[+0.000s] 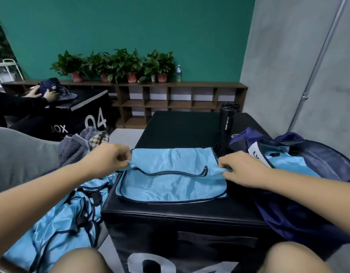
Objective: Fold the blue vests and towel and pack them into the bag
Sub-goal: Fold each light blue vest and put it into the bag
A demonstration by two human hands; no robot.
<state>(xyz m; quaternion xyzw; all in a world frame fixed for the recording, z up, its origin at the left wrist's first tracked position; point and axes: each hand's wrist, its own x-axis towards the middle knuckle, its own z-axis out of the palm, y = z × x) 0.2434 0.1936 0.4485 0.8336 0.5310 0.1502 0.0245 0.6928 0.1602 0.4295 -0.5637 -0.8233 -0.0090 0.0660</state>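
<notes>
Head camera: a person seated at a black padded box [180, 223] works on a light blue vest [170, 184] with dark trim, which lies spread flat on the box top with its upper part doubled over towards the wearer. The left hand [109, 157] pinches the left end of that folded edge between thumb and curled fingers; the right hand [241, 170] pinches the right end the same way, both raised slightly off the surface. To the right, touching the box, an open navy bag [308, 203] already holds a folded blue vest [292, 164]. More blue vests [61, 223] lie in a loose heap low on the left, beside the box, with a striped cloth [79, 146] behind them. A black sport bottle [227, 123] stands upright at the far right of the box top. Along the green wall, potted plants [119, 64] line a low wooden shelf [180, 99]; at far left another person's hands rest on dark fabric atop a second black box [87, 113]
</notes>
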